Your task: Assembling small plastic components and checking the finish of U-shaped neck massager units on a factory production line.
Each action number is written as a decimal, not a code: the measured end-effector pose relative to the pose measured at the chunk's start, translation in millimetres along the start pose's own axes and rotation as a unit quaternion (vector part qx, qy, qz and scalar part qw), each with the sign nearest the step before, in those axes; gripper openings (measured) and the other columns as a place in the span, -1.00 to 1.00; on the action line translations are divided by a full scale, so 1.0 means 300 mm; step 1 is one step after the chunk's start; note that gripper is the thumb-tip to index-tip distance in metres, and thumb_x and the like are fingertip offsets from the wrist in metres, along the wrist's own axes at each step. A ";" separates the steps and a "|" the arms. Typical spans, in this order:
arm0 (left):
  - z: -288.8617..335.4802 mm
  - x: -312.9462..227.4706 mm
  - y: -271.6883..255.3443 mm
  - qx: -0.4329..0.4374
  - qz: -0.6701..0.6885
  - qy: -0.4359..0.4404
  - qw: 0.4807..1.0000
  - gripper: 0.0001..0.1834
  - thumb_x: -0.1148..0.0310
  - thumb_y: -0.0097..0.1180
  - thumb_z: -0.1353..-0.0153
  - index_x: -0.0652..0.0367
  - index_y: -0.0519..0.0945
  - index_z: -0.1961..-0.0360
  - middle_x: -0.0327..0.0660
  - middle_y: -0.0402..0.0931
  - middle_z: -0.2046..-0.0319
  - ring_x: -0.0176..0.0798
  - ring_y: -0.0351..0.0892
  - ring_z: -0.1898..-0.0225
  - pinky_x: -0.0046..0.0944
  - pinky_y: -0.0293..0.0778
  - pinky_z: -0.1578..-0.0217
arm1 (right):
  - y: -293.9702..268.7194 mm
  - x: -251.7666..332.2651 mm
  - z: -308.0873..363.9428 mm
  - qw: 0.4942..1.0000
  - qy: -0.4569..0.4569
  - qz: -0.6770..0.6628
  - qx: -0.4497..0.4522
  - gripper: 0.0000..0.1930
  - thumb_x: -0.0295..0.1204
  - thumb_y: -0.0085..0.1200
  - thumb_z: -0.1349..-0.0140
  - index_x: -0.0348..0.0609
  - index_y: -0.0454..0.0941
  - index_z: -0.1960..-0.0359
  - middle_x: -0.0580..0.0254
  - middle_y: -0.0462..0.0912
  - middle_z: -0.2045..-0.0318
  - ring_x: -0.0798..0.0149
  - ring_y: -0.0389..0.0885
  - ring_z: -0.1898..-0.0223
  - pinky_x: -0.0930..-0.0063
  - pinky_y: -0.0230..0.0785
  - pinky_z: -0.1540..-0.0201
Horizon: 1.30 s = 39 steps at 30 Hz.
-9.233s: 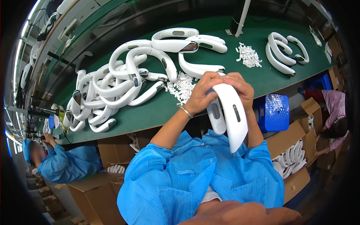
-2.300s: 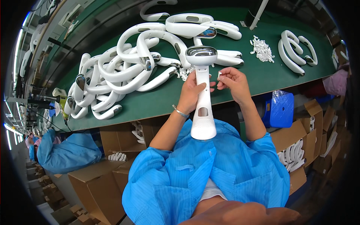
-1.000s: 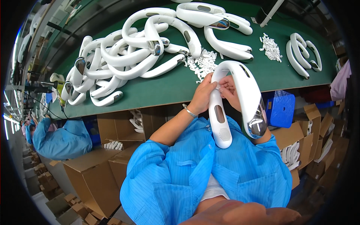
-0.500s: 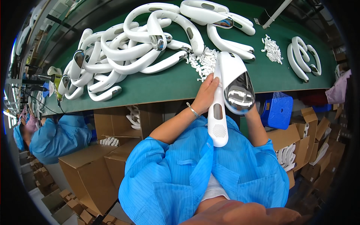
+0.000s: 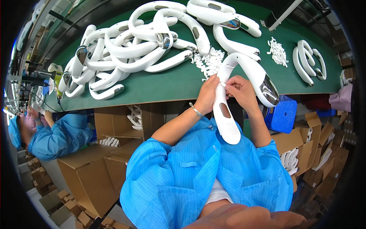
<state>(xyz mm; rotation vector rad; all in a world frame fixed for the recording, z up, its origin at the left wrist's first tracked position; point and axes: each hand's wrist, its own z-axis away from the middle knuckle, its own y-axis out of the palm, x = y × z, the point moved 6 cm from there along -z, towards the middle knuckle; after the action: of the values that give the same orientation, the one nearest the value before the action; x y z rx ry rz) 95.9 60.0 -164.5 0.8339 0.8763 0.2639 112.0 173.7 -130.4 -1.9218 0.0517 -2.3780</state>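
Note:
A white U-shaped neckband device (image 5: 228, 128), with a dark oval window and a dotted grille on one arm and a shiny silver end on the other, is in front of my chest. My left hand (image 5: 207, 96) is closed around its left arm, thumb on the upper part. At the inner side of that arm, my right hand (image 5: 241, 94) pinches a small white plastic piece (image 5: 223, 84) against the surface. The piece is mostly hidden by the fingertips. Just beyond my hands lies a pile of small white plastic pieces (image 5: 209, 63) on the green bench (image 5: 160, 89).
Many similar neckbands (image 5: 129, 57) are heaped at the left and far middle; several more (image 5: 305, 63) lie at the right, near a second pile of pieces (image 5: 277, 53). A green tool (image 5: 58, 82) stands far left. Below are cardboard boxes (image 5: 89, 168), a blue stool (image 5: 282, 114) and a co-worker (image 5: 63, 133).
The neckband has turned, its silver end swinging away to the right and its grille end shifting right. My right hand, earlier behind the silver end, now pinches at the left arm.

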 end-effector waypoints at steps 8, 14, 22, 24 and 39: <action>-0.008 0.004 -0.001 0.071 -0.007 0.043 0.997 -0.69 0.32 -0.17 -0.36 0.26 0.32 -0.04 -0.14 0.49 0.27 -0.38 0.52 0.36 -0.35 0.53 0.38 | -0.043 -0.032 0.036 0.993 0.005 -0.114 -0.011 -0.54 -0.65 0.01 -0.13 -0.37 0.34 -0.13 0.25 0.53 0.40 0.45 0.54 0.40 0.57 0.49 0.26; -0.005 0.053 -0.068 0.132 -0.032 0.060 0.989 -0.46 0.51 0.25 -0.07 0.23 0.39 -0.11 -0.11 0.46 -0.02 -0.34 0.51 0.05 -0.34 0.49 0.06 | -0.023 0.048 0.051 0.961 -0.016 -0.273 0.037 -0.86 -0.60 0.05 -0.16 -0.33 0.49 0.23 0.10 0.61 0.37 0.32 0.66 0.33 0.58 0.59 0.30; 0.049 -0.025 0.067 0.054 -0.173 0.067 0.981 -0.55 0.58 -0.15 -0.26 0.25 0.14 -0.17 -0.07 0.38 0.02 -0.30 0.44 0.02 -0.31 0.46 0.04 | 0.010 0.114 0.107 0.946 -0.132 -0.271 -0.119 -0.85 -0.62 0.03 -0.15 -0.28 0.56 0.23 0.25 0.64 0.37 0.51 0.58 0.42 0.68 0.44 0.39; 0.064 -0.016 0.084 0.039 -0.171 0.074 0.982 -0.58 0.57 -0.12 -0.25 0.24 0.14 -0.12 -0.08 0.38 0.10 -0.32 0.49 0.15 -0.30 0.51 0.15 | 0.010 0.084 0.116 0.971 -0.076 -0.159 -0.163 -0.84 -0.56 -0.03 -0.20 -0.26 0.56 0.23 0.29 0.64 0.37 0.53 0.57 0.43 0.68 0.44 0.40; 0.063 -0.027 0.079 0.088 -0.276 0.237 0.927 -0.67 0.39 -0.16 -0.30 0.34 0.31 -0.04 -0.12 0.49 0.45 -0.34 0.50 0.48 -0.34 0.43 0.42 | -0.032 -0.016 0.076 0.978 -0.046 -0.140 -0.147 -0.79 -0.56 0.09 -0.10 -0.33 0.51 0.20 0.17 0.55 0.28 0.40 0.47 0.40 0.59 0.33 0.31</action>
<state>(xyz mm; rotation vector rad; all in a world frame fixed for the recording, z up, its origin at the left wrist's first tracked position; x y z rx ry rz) 108.2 61.4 -135.7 0.6601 1.5687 -0.1221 134.9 184.3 -129.6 -2.3100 0.1443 -2.5743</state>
